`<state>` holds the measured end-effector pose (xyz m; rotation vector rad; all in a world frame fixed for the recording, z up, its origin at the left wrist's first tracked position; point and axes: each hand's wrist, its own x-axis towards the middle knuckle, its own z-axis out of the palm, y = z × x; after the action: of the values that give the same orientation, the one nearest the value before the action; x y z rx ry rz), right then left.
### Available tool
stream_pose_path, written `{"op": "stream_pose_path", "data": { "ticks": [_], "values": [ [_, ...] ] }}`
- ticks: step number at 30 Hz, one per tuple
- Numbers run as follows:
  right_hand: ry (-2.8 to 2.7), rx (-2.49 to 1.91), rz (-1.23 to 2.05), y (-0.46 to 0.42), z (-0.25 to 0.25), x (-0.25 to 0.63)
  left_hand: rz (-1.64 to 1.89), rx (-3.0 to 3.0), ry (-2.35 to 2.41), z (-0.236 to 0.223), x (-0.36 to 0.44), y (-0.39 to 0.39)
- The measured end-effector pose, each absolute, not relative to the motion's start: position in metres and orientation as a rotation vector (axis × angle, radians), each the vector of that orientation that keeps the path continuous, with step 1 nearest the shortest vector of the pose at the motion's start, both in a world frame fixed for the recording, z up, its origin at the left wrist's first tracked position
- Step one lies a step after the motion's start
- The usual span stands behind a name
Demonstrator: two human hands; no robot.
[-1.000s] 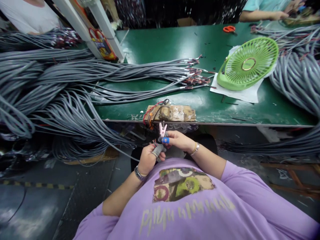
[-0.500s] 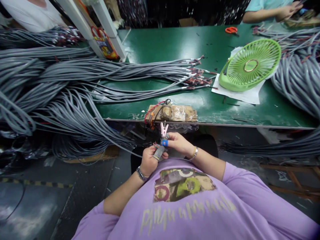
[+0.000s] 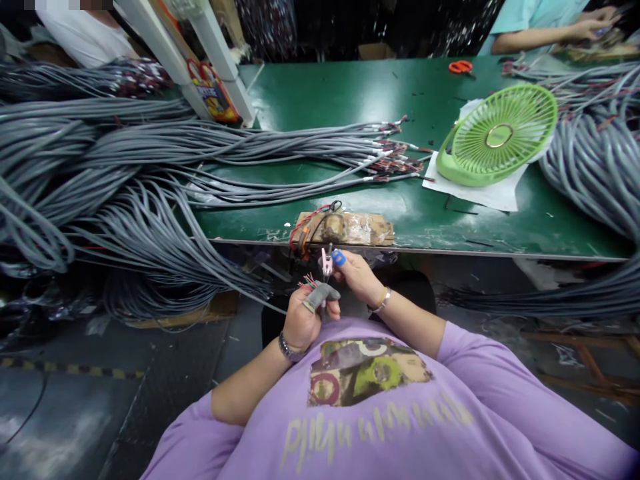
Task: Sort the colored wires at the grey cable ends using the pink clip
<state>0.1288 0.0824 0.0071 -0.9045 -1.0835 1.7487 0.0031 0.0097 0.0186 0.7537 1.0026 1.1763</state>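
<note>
Below the table's front edge, my left hand (image 3: 304, 317) is closed on the end of a grey cable (image 3: 235, 283) whose short coloured wires (image 3: 308, 281) fan out above my fist. A grey finger cot covers its thumb. My right hand (image 3: 356, 275), with a blue cot on one fingertip, is pinched on a small pink tool (image 3: 327, 261) held just above those wires. Both hands are close together in front of my purple shirt.
A taped wooden block (image 3: 345, 229) with red and black wires sits on the green table (image 3: 400, 87) edge. Thick bundles of grey cables (image 3: 100, 173) fill the left and right. A green fan (image 3: 495, 133) lies on white paper. Orange scissors (image 3: 460, 67) and other people's arms are at the far side.
My right hand has risen slightly toward the table edge and my blue-tipped finger has lifted off the cable. The left hand stays closed on the cable end.
</note>
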Motion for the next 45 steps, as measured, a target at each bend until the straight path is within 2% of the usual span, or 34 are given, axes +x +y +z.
{"op": "stream_pose_path", "data": {
  "ticks": [2, 7, 11, 24, 32, 45],
  "values": [
    [-1.083, -0.931, 1.7, 0.081, 0.006, 0.126, 1.178, 0.73, 0.984, 0.017, 0.004, 0.012],
    [-0.72, -0.783, 2.051, 0.088, -0.005, 0.118, 1.191, 0.723, 0.985, 0.011, 0.002, 0.012],
    [-0.527, -0.724, 2.022, 0.09, -0.008, 0.111, 1.178, 0.73, 0.996, 0.008, 0.002, 0.011],
    [-0.531, -0.764, 2.223, 0.091, 0.003, 0.125, 1.21, 0.93, 1.065, 0.005, -0.005, -0.001],
    [-0.641, -0.795, 2.041, 0.086, 0.002, 0.122, 1.348, 1.058, 1.211, 0.007, -0.004, 0.005],
    [-0.43, -0.795, 2.024, 0.087, -0.001, 0.113, 1.238, 1.113, 1.314, 0.006, -0.001, 0.008]
  ]
}}
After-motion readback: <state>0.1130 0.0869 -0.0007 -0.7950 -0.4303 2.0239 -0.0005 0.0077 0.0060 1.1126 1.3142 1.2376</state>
